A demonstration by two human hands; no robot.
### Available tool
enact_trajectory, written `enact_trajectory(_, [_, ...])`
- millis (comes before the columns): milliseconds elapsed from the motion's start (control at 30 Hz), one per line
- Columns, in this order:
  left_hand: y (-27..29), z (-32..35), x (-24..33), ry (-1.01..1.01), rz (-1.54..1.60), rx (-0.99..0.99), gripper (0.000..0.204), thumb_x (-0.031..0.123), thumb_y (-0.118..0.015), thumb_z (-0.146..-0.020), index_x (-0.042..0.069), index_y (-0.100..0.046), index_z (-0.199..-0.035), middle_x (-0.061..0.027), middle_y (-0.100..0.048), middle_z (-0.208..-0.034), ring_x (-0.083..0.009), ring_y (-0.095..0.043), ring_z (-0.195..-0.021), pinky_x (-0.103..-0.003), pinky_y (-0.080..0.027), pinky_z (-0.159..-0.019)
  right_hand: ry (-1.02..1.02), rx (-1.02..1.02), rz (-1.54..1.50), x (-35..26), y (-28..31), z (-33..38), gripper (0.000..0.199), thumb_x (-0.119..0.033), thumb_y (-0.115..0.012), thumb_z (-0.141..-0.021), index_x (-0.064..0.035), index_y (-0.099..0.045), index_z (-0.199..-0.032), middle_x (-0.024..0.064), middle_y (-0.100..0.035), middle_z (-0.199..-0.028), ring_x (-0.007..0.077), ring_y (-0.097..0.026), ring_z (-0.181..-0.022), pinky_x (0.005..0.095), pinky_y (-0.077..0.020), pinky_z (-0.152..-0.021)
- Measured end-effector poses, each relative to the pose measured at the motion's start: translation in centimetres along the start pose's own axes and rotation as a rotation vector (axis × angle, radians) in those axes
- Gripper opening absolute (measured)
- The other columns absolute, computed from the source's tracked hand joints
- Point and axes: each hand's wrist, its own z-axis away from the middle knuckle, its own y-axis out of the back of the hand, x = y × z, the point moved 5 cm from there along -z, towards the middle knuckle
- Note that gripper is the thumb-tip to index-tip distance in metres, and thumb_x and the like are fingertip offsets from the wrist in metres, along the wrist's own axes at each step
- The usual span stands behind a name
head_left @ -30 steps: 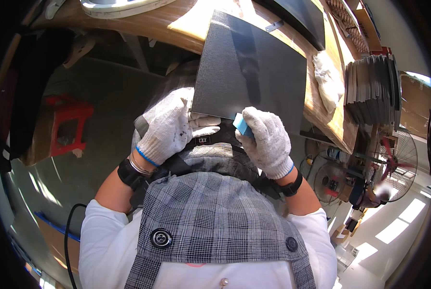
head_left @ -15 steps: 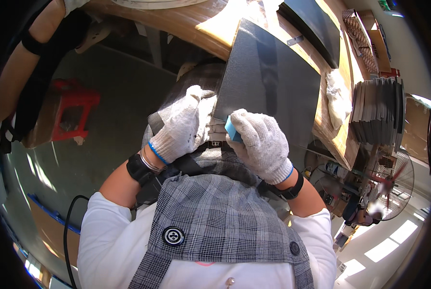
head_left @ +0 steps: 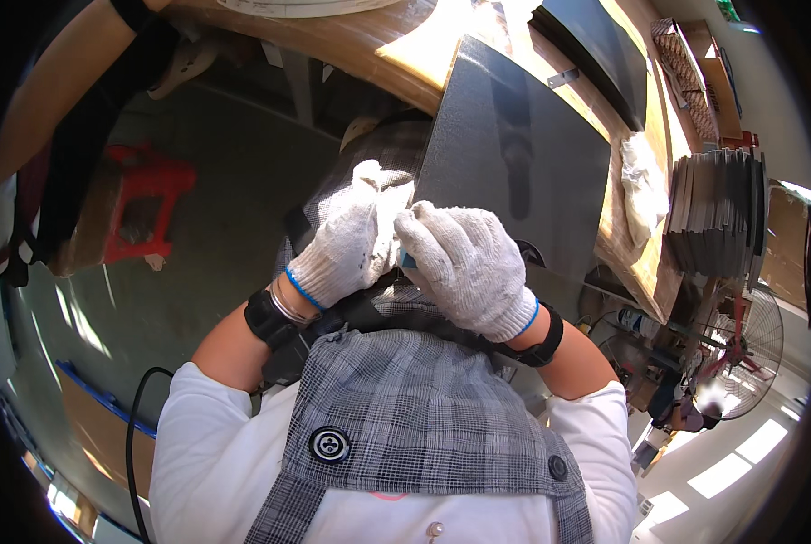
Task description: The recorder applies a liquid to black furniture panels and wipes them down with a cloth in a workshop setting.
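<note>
A flat black panel (head_left: 551, 163) lies tilted across the table edge, its near end reaching out over my lap. At its near left corner is my left hand (head_left: 351, 236), in a white knit glove, thumb raised and fingers closed at the panel's edge; the fingertips are hidden. My right hand (head_left: 469, 267), gloved the same way, is closed around a small light-blue block (head_left: 409, 261). Only a sliver of the block shows below the fingers, close to that corner. The two gloves almost meet there.
Another dark panel (head_left: 596, 59) and a crumpled white cloth (head_left: 640, 186) lie on the wooden table (head_left: 333, 41). Right of it stand a row of dark sheets (head_left: 714, 213) and a fan (head_left: 741, 354). A red stool (head_left: 156, 204) and another person's arm (head_left: 61, 104) are on the left.
My right hand has shifted left with the blue block along the panel's near edge, up to my left hand. The block is now mostly covered. My left hand has stayed nearly in place.
</note>
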Motion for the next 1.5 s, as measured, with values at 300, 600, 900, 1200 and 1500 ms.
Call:
enact_trajectory(300, [-3.6,-0.1,3.4,0.250,0.474,-0.040,0.085,0.064,-0.012,-0.106,-0.004,-0.036,-0.150,-0.0298,-0.050,-0.144,-0.0444,-0.056,-0.129,-0.055,-0.045,-0.111,-0.233,0.008,0.088,3.0,2.5,7.6,0.058,-0.017,-0.084,-0.077,-0.0095,-0.059,-0.129,0.0094,-0.066,-0.119,0.0272,-0.065,-0.101,0.0416,-0.0519,-0.089])
enact_trajectory(600, [-4.6,-0.4,4.0,0.274,0.327,-0.013,0.093,0.072,-0.013,-0.102,-0.001,-0.021,-0.159,-0.0342,-0.046,-0.144,-0.0487,-0.053,-0.130,-0.059,-0.042,-0.113,-0.379,0.176,0.093,4.0,2.0,9.9,0.057,-0.019,-0.078,-0.081,-0.0092,-0.055,-0.133,0.0122,-0.063,-0.123,0.0304,-0.063,-0.107,0.0437,-0.0492,-0.094])
enact_trajectory(900, [-4.6,-0.3,4.2,0.282,0.212,0.041,0.093,0.072,-0.015,-0.102,-0.002,-0.020,-0.158,-0.0382,-0.048,-0.138,-0.0487,-0.055,-0.127,-0.053,-0.043,-0.113,-0.595,0.206,0.118,4.4,4.4,11.6,0.058,-0.012,-0.081,-0.077,-0.0073,-0.058,-0.130,0.0128,-0.066,-0.122,0.0326,-0.064,-0.104,0.0441,-0.0492,-0.092])
enact_trajectory(1200, [-2.8,-0.9,4.0,0.268,0.291,0.029,0.057,0.039,-0.042,-0.109,-0.001,-0.042,-0.149,-0.0262,-0.056,-0.140,-0.0440,-0.063,-0.119,-0.050,-0.050,-0.106,-0.824,0.418,-0.069,8.5,6.0,15.4,0.046,-0.014,-0.079,-0.084,-0.0028,-0.062,-0.125,0.0114,-0.069,-0.107,0.0214,-0.067,-0.091,0.0336,-0.0545,-0.082])
enact_trajectory(1500, [-2.6,-6.7,7.2,0.079,-0.420,0.069,0.027,0.017,-0.065,-0.097,0.002,-0.069,-0.118,-0.0025,-0.070,-0.103,-0.0126,-0.064,-0.088,-0.027,-0.050,-0.077,-1.166,1.043,-1.574,24.2,5.2,18.3,0.036,-0.029,-0.058,-0.103,-0.0071,-0.056,-0.131,0.0118,-0.066,-0.113,0.0266,-0.070,-0.096,0.0437,-0.0649,-0.076])
